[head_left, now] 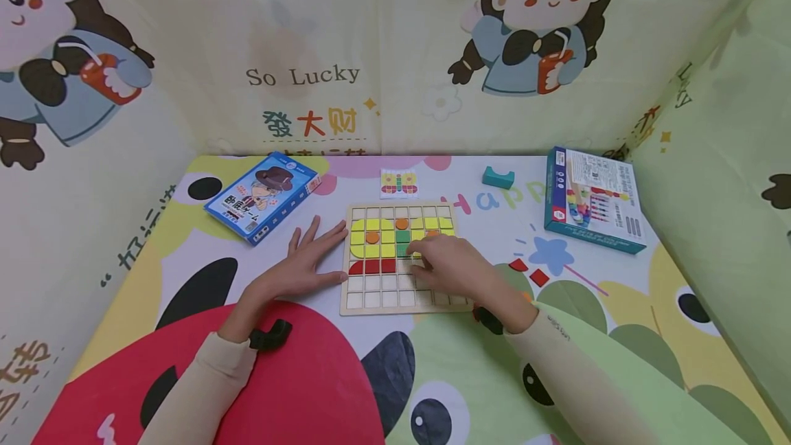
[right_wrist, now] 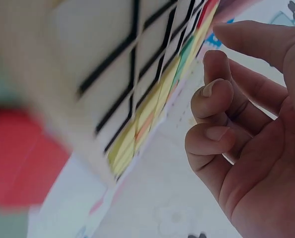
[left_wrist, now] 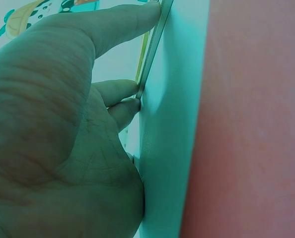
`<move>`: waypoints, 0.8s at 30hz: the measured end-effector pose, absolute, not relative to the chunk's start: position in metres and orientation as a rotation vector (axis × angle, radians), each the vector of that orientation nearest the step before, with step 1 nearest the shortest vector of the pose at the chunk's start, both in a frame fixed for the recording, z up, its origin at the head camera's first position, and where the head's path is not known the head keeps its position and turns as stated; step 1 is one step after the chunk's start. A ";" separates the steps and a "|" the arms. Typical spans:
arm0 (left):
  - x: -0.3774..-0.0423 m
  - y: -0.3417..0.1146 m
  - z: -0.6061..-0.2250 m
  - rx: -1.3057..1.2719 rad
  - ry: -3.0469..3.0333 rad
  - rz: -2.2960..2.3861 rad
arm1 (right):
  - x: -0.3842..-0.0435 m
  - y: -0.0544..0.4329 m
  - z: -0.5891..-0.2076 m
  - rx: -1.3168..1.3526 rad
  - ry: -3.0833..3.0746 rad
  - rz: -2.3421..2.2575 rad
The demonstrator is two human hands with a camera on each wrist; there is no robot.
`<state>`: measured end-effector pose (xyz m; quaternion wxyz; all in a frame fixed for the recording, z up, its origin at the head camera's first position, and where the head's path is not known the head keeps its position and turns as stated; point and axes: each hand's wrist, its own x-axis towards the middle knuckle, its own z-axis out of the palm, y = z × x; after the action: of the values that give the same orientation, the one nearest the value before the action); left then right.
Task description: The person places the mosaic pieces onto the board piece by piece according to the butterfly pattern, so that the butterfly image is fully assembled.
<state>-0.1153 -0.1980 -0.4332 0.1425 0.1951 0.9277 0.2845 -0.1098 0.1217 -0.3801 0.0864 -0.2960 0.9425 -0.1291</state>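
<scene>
Your right grip (head_left: 448,263) curls loosely, no tile seen in it, just right of the green tiles (head_left: 402,236), lined up away from you on the grid board (head_left: 373,301); your spread left grip (head_left: 303,270) touches its left edge.

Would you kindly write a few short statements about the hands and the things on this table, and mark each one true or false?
1. The left hand touches the left edge of the board, and the right hand is over it. True.
2. The board's row nearest the person is filled. False: it is bare where it shows.
3. The blue box lies to the left of the board, apart from it. True.
4. The blue box stands on end. False: it lies flat.
5. The card and the teal block lie beyond the board's far edge. True.
6. The teal block touches the card. False: a gap separates them.
</scene>
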 end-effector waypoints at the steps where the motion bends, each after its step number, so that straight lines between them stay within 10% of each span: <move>1: -0.115 -0.198 -0.433 0.563 2.678 0.819 | -0.110 0.127 -0.379 -0.864 2.813 -0.387; 24: -0.115 -0.197 -0.433 0.563 2.681 0.820 | -0.089 0.248 -0.381 -0.597 2.813 -0.520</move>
<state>-0.1154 -0.1972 -0.4334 0.1406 0.1949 0.9282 0.2839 -0.0893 0.2479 -0.3813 0.1094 -0.2029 0.9569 -0.1768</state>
